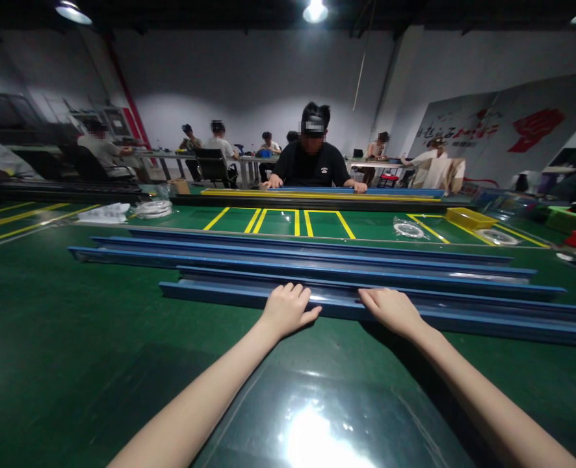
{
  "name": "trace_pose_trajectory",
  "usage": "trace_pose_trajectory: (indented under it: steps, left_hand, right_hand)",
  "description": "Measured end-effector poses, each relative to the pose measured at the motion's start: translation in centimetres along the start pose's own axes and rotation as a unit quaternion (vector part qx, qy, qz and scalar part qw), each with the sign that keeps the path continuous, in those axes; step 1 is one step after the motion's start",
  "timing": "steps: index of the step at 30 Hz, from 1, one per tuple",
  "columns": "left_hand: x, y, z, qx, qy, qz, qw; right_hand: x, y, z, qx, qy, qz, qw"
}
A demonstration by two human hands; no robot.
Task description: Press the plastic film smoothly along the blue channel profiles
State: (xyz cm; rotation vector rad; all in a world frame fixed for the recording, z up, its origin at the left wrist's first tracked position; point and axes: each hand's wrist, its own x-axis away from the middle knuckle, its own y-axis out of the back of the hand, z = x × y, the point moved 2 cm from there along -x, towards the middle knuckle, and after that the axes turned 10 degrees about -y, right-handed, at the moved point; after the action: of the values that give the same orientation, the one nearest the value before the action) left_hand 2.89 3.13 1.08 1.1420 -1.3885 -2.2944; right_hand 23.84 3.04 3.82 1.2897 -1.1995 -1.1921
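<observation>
A long blue channel profile (pixel 220 296) lies across the green tabletop in front of me, its open side up, and runs out of view at the right. My left hand (pixel 288 310) is closed over its near wall, fingers bent over the top edge and thumb stretched to the right. Further right, my right hand (pixel 391 311) grips the same profile, its thumb side toward the trough and most of its fingers hidden. Just behind lie more blue profiles (pixel 127 257), roughly parallel to this one.
A glossy clear sheet (pixel 249 416) covers the near tabletop. Beyond are yellow tape lines, bagged white coils (pixel 154 208) and a yellow bin (pixel 466 218). Across the table a co-worker (pixel 312 159) has both hands at blue, yellow and black profiles (pixel 317 203).
</observation>
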Motion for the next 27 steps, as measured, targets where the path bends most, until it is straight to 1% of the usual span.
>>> trace_pose_trajectory:
  steps: [5,7,9,12,15,18,20,22,24,27]
  left_hand:
    - [0.3,0.9,0.5,0.038,-0.034,0.036,0.998]
    - [0.7,1.5,0.7,0.05,-0.052,0.041,0.997]
    - [1.3,2.2,1.2,0.052,-0.055,0.041,0.996]
    - [2.4,2.8,2.6,0.045,-0.035,0.056,0.997]
    - [3.8,3.0,4.8,0.039,-0.015,0.083,0.996]
    - [5.1,3.1,6.9,0.025,0.017,0.1,0.995]
    - [5.8,3.0,7.9,0.008,0.032,0.106,0.994]
    - [6.2,2.9,8.4,-0.01,0.034,0.109,0.993]
    - [6.4,2.8,8.5,-0.02,0.034,0.105,0.994]
    - [6.4,2.8,8.3,-0.023,0.042,0.102,0.994]
  right_hand:
    - [-0.2,0.1,0.0,-0.02,0.009,0.016,1.0]
    - [-0.1,0.3,0.5,-0.034,0.007,0.011,0.999]
    - [0.1,0.7,1.7,-0.045,0.022,-0.008,0.999]
    - [0.4,1.4,4.4,-0.047,0.073,-0.054,0.995]
    - [0.4,2.0,7.1,-0.055,0.119,-0.081,0.988]
    - [-0.1,1.9,9.2,-0.056,0.13,-0.096,0.985]
    - [-0.6,1.5,10.0,-0.048,0.119,-0.106,0.986]
    - [-0.9,0.9,10.4,-0.038,0.098,-0.118,0.987]
    - [-1.0,0.4,10.5,-0.029,0.086,-0.134,0.987]
    - [-0.9,0.0,10.5,-0.024,0.095,-0.163,0.982]
